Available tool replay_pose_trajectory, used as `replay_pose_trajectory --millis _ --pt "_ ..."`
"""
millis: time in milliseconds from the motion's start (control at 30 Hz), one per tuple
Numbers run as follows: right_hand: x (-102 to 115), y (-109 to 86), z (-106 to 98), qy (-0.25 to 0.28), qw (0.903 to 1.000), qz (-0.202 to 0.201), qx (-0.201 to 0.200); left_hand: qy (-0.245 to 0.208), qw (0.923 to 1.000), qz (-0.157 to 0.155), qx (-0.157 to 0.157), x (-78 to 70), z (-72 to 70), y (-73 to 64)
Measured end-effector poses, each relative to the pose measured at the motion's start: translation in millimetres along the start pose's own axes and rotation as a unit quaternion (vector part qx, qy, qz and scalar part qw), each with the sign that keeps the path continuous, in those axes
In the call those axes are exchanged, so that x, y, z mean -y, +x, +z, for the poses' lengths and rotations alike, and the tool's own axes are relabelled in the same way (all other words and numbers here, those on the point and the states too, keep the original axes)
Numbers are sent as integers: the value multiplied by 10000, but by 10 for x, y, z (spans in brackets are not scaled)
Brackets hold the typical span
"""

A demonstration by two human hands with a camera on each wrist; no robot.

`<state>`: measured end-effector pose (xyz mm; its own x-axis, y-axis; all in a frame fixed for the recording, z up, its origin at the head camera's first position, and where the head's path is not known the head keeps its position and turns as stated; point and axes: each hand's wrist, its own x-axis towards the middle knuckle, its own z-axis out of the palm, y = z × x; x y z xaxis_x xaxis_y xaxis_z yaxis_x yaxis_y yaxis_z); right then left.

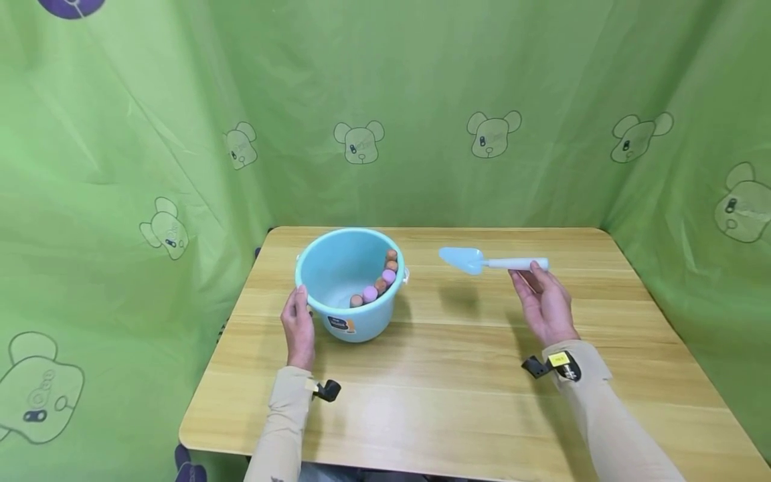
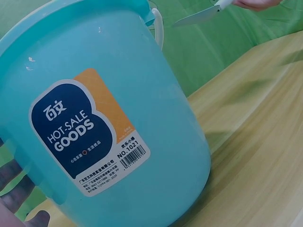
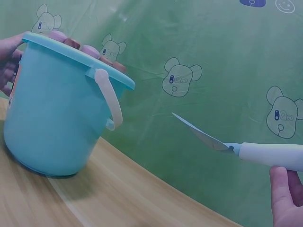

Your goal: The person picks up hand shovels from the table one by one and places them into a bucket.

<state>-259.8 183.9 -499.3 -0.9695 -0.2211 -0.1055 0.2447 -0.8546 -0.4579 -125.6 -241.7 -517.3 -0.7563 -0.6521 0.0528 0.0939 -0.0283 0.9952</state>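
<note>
A light-blue plastic bucket (image 1: 337, 268) stands on the wooden table, left of the middle. My left hand (image 1: 298, 326) grips its near-left rim, and in the left wrist view its fingers (image 2: 16, 182) lie along the outer wall beside the label (image 2: 80, 132). Several round-topped brown and purple sticks (image 1: 370, 293) lean against the bucket's inner right wall; their lower parts are largely hidden. Right of the bucket, my right hand (image 1: 547, 304) holds a small hand trowel (image 1: 462, 258) by its pale handle (image 3: 270, 155). The pale-blue blade points left toward the bucket, above the tabletop.
The wooden table (image 1: 458, 402) has a rounded back edge against a green curtain (image 1: 421, 67) printed with bear heads. A white carry handle (image 3: 110, 97) hangs down the bucket's right side. Green sheeting also closes off the left and right sides.
</note>
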Motion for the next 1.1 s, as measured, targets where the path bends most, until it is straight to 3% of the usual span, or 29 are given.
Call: replay_pose_trajectory --millis 433,700,1100 --pt "-26 45 159 -10 9999 64 111 51 9999 -115 -57 -13 17 19" --pt "-60 72 252 29 9999 91 132 -23 9999 96 -61 -4 18 9" --pt "-130 148 430 -129 9995 145 236 21 9999 142 -38 14 -3 20"
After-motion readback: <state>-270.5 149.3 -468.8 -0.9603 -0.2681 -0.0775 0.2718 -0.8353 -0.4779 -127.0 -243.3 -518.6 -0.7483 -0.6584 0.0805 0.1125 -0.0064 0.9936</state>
